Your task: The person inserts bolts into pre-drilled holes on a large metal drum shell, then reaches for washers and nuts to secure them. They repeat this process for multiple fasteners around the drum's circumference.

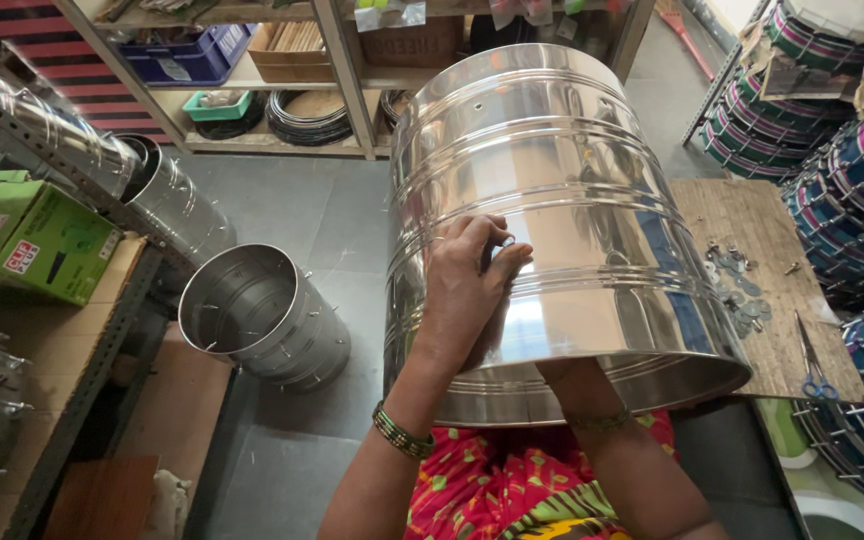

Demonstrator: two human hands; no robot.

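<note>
Nearest the camera, the bright pink and green patterned cloth [512,490] of the person's lap sits under a large shiny steel drum shell [552,230], open at both ends and tilted away with its lower rim resting just above the lap. Judging by the pose, the step in hand is fitting a small fastener through a hole in the shell's wall. The left hand [467,285], a green and gold bangle [400,433] at its wrist, lies on the outside of the shell with fingertips pinched narrowly on a small metal piece, too small to identify. The right hand is hidden: its forearm [592,420] goes up inside the shell, so I cannot tell its grip. The next move probably calls for both hands meeting at one hole, steadily. Loose small metal washers [737,290] and blue-handled scissors [814,365] lie on the wooden bench [742,215] to the right.
</note>
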